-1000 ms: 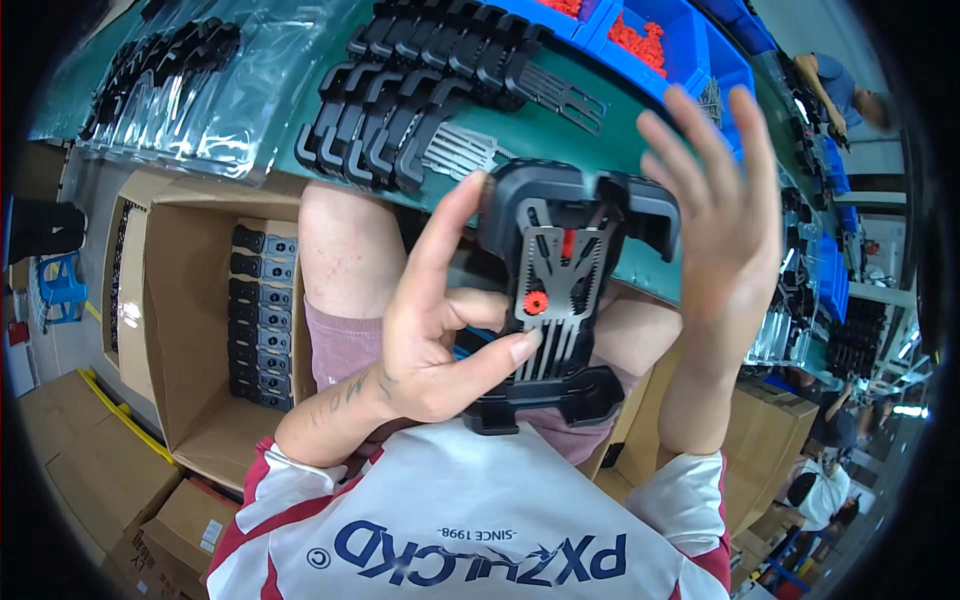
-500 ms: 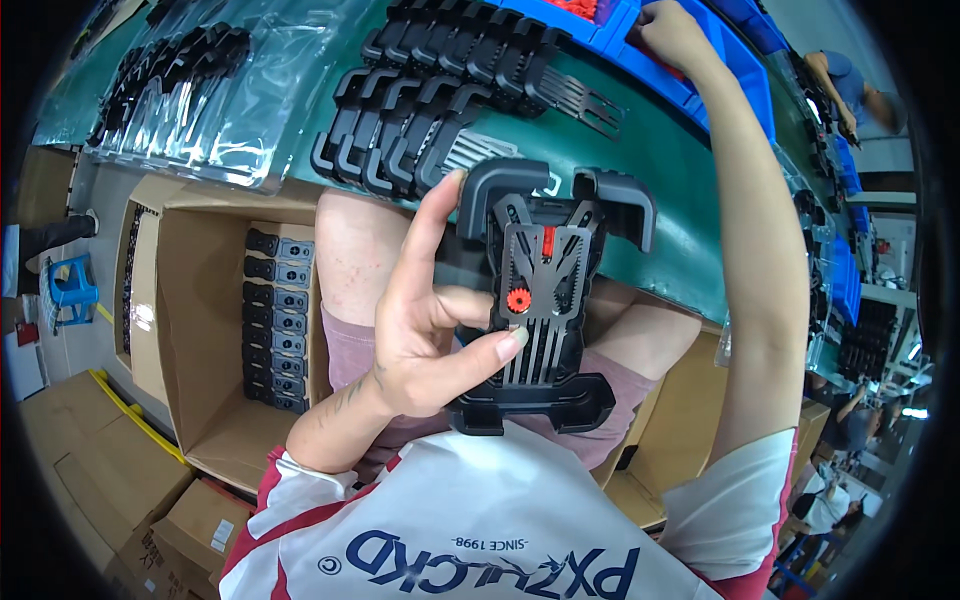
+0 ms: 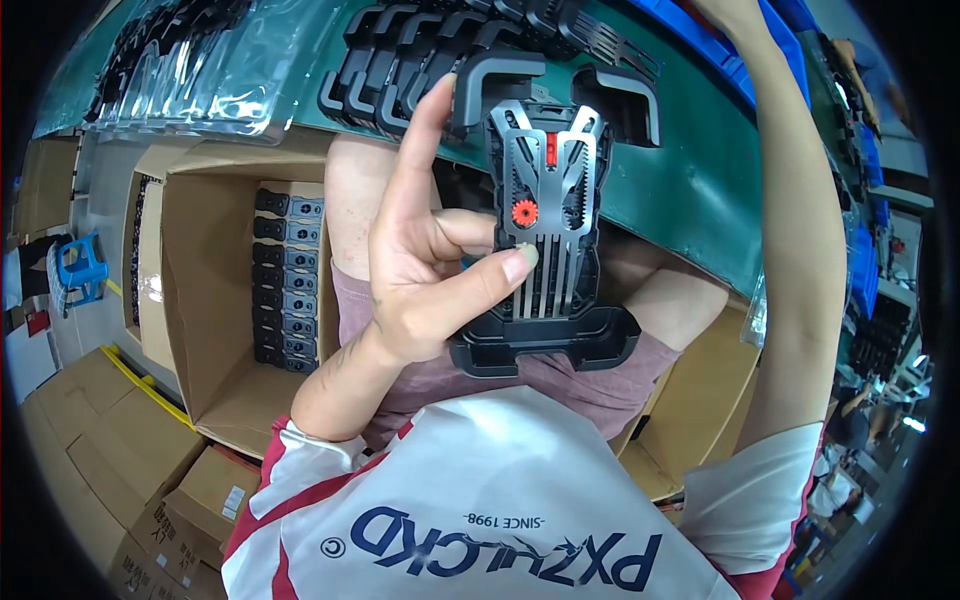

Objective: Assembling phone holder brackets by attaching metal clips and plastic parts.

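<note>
My left hand point(image 3: 425, 265) is closed round a black phone holder point(image 3: 549, 225), thumb pressed on its silver slotted plate and index finger stretched up along its upper left arm. On the holder's open back sit a small red gear point(image 3: 524, 213) at the left and a red slider piece point(image 3: 551, 150) near the top centre. Two black upper arms spread apart, and a black cradle forms its lower end. My right hand point(image 3: 732, 14) is at the top edge, over a blue parts bin point(image 3: 706, 36); its fingers are cut off from view.
Rows of similar black holders point(image 3: 400, 70) lie on the green table point(image 3: 660, 195), with more on clear plastic point(image 3: 230, 100) at the left. An open carton point(image 3: 225, 300) beside my leg holds stacked grey-black parts point(image 3: 285, 280). A blue stool point(image 3: 82, 268) stands further left.
The view has shifted, and the phone holder in my left hand sits higher in it. My right hand, earlier seen in the blue bin, is now partly beyond the top edge.
</note>
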### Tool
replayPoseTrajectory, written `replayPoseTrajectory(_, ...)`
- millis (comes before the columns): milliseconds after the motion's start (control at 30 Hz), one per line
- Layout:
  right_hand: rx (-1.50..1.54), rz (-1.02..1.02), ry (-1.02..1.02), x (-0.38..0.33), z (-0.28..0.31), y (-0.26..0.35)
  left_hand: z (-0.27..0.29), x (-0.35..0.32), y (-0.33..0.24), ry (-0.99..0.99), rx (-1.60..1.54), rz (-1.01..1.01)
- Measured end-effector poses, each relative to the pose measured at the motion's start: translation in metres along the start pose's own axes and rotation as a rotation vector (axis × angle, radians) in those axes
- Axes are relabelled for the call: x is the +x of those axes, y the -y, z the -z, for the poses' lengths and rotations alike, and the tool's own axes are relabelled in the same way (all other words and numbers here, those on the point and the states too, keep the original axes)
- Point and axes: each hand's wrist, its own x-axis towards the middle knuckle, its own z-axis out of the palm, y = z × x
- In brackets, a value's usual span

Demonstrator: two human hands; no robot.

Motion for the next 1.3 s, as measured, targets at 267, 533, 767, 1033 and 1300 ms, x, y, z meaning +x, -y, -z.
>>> replayPoseTrajectory(267, 0.053, -0.058, 0.071, 0.006, 0.003, -0.001, -0.001, -0.001, 0.006, 0.065, 0.161, -0.016)
replayPoseTrajectory(533, 0.037, -0.043, 0.142, 0.019, -0.008, -0.015, -0.011, -0.005, 0.005, 0.077, 0.128, 0.013)
replayPoseTrajectory(767, 0.828, -0.224, -0.107, -0.044, 0.049, 0.015, -0.011, -0.013, 0.008, 0.022, 0.047, 0.033)
replayPoseTrajectory(1033, 1.573, -0.184, -0.118, -0.204, 0.038, 0.017, -0.019, -0.009, 0.008, 0.017, 0.027, 0.089)
replayPoseTrajectory(1300, 1.698, -0.366, 0.076, -0.26, 0.039, 0.062, -0.026, -0.011, 0.011, 0.051, 0.084, 0.125)
